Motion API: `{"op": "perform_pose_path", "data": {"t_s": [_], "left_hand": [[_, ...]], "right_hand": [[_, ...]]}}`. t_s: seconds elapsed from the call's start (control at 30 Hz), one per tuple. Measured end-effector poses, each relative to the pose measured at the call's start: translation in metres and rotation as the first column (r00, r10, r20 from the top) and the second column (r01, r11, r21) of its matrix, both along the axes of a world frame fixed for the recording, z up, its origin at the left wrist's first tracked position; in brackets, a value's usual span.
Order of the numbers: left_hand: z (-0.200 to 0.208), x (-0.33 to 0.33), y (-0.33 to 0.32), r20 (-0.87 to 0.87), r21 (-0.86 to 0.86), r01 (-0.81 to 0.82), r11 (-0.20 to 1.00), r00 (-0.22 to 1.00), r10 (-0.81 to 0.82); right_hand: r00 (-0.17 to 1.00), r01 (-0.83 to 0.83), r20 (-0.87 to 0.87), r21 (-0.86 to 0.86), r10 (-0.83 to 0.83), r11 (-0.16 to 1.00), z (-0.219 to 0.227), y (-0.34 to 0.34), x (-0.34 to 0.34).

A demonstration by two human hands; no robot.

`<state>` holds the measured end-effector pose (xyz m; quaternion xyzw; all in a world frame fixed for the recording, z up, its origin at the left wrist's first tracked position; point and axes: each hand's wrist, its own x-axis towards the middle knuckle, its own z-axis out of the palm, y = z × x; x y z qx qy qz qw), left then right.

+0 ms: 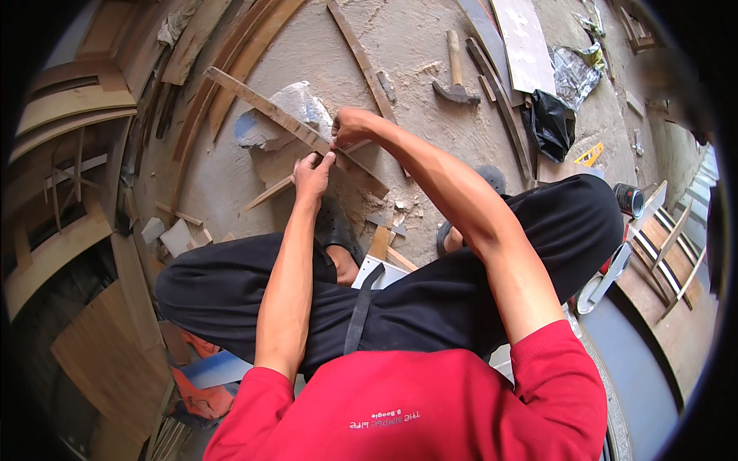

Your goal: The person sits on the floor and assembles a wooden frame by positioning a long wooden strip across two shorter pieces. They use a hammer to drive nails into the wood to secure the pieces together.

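Observation:
A long flat wooden strip (265,106) lies slantwise in front of me, resting across a rough whitish block (296,104). A thinner wooden stick (269,194) crosses beneath it. At the strip's near edge, my left hand (311,178) is closed on it, thumb and fingertips against the wood. My right hand (354,125) is curled closed just beyond, its fingertips down at the strip close to my left thumb. Whatever the right fingers pinch is hidden or too small to name. A hammer (456,73) with a wooden handle lies on the floor farther off, to the right.
Boards (238,58) lie at the far left, beside wooden frames (73,100). A black plastic bag (550,123), a yellow tool (590,155) and an open can (630,200) are on the right. Between my feet is a wood-handled tool (379,240); wood offcuts (178,237) lie near my left knee.

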<state>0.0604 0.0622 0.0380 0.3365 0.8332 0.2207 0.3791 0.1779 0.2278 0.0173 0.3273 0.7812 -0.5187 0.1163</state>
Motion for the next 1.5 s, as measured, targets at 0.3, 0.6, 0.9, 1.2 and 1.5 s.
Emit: {"op": "perform_pose_path", "data": {"t_s": [0.3, 0.6, 0.9, 1.2, 1.5], "left_hand": [[0.0, 0.006, 0.001, -0.077, 0.012, 0.017, 1.0, 0.997, -0.016], [-0.031, -0.01, -0.003, 0.003, 0.022, -0.054, 0.998, 0.999, 0.054], [0.028, 0.043, 0.025, -0.481, 0.399, 0.12, 0.909, 0.872, 0.096], [0.043, 0.145, 0.076, -0.456, 0.354, 0.518, 0.778, 0.823, -0.34], [0.018, 0.206, 0.073, -0.4, 0.233, 0.609, 0.758, 0.77, -0.496]], "right_hand": [[0.983, 0.127, -0.153, 0.183, -0.1, 0.975, 0.002, -0.023, 0.014], [0.963, 0.263, -0.186, 0.519, -0.193, 0.813, 0.042, -0.063, 0.019], [0.611, 0.731, -0.089, 0.444, -0.786, 0.518, 0.025, 0.035, 0.209], [-0.04, 0.858, -0.196, 0.495, -0.98, -0.134, -0.069, 0.11, 0.543], [-0.209, 0.821, -0.349, 0.445, -0.914, -0.357, -0.093, 0.129, 0.557]]}}
